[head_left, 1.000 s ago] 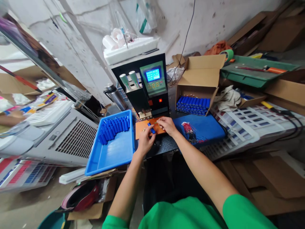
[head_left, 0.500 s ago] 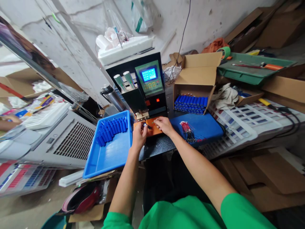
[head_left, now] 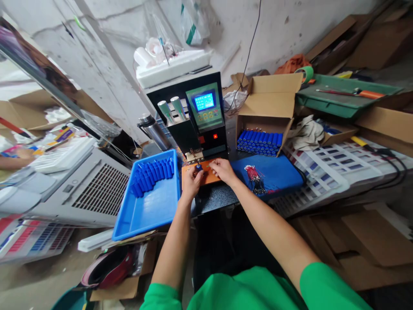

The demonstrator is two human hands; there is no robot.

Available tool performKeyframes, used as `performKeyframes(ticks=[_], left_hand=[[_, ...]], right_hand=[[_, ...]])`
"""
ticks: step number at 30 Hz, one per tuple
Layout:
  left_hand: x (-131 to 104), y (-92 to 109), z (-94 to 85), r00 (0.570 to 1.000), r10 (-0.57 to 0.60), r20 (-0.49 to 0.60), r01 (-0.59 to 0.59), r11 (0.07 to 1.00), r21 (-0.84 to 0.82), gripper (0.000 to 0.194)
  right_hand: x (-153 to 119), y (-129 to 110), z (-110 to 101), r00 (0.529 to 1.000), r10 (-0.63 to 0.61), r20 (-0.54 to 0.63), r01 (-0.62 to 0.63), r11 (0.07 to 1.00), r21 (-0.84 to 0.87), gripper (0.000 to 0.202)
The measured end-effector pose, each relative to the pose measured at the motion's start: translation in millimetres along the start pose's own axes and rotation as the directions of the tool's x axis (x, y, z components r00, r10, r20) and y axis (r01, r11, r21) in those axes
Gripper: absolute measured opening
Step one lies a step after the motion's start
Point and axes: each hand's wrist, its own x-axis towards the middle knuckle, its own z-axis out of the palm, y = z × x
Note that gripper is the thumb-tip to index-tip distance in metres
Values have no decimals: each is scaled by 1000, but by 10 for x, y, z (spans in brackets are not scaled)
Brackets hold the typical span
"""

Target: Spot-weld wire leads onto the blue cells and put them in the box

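Note:
My left hand (head_left: 191,184) is closed around a blue cylindrical battery cell (head_left: 199,167), its end showing beside my thumb. The cell sits just under the electrode tips of a spot welder (head_left: 222,137), above an orange work plate (head_left: 211,177). To the right, the fingertips of my right hand (head_left: 223,169) are pinched over the same plate; what they hold is too small to make out. A bundle of red and black wire leads (head_left: 254,176) lies on a blue pad (head_left: 280,172) right of that hand.
On the left, a blue tray (head_left: 145,219) holds many standing blue cells (head_left: 151,174). A cardboard box (head_left: 269,97) with stacked wired cells stands behind the pad. Behind the tray is a steel flask (head_left: 155,131). A green tray (head_left: 342,92) lies farther right.
My left hand has shifted slightly right and turned, so the cell's end now shows under the electrodes. My right hand stays pinched in nearly the same place.

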Motion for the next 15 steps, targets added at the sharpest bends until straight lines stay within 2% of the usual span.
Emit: performKeyframes(ticks=[6,15], left_hand=[[-43,10,46,999,-48,-20,46,993,-109,25],[-118,-56,79,999,0,-36,-1,1000,-13,26]], right_hand=[[-9,-69,70,997,75,-34,-74,996,44,19],[-6,-140,232,998,49,-33,-45,992,115,23]])
